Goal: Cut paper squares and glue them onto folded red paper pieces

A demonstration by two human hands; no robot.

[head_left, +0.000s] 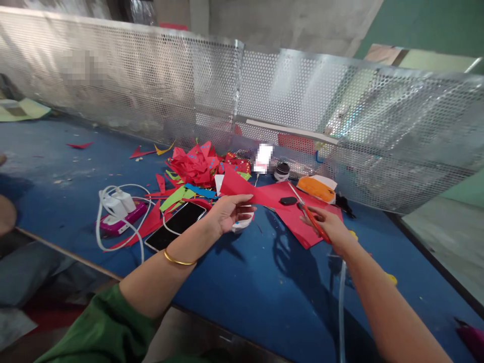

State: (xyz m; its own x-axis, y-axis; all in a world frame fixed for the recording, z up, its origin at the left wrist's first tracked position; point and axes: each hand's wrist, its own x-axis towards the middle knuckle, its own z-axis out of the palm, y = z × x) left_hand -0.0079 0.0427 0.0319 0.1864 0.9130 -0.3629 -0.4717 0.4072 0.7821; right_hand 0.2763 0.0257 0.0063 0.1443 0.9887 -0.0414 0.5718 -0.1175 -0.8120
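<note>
My left hand [233, 210] pinches a folded red paper piece [240, 185] between thumb and fingers, above the blue table [242, 282]. In my right hand [328, 227] are orange-handled scissors [315, 224], their blades pointing up and left over a flat red sheet [302, 229]. The blades appear parted from the held piece. On the red sheet, near the scissor tips, lies a small black oval object [288, 200]. Behind my left hand is a heap of red paper cutouts [196, 164], some with blue dots. A white round item [243, 223] shows partly beneath my left fingers.
A dark-screened phone [176, 227], a purple power strip [123, 219] with a white charger and looped cables lie left. An orange bundle [316, 188] and black-and-white spool [282, 171] stand behind. A perforated metal screen [151, 80] borders the table. Another person's arm [5, 214] shows far left.
</note>
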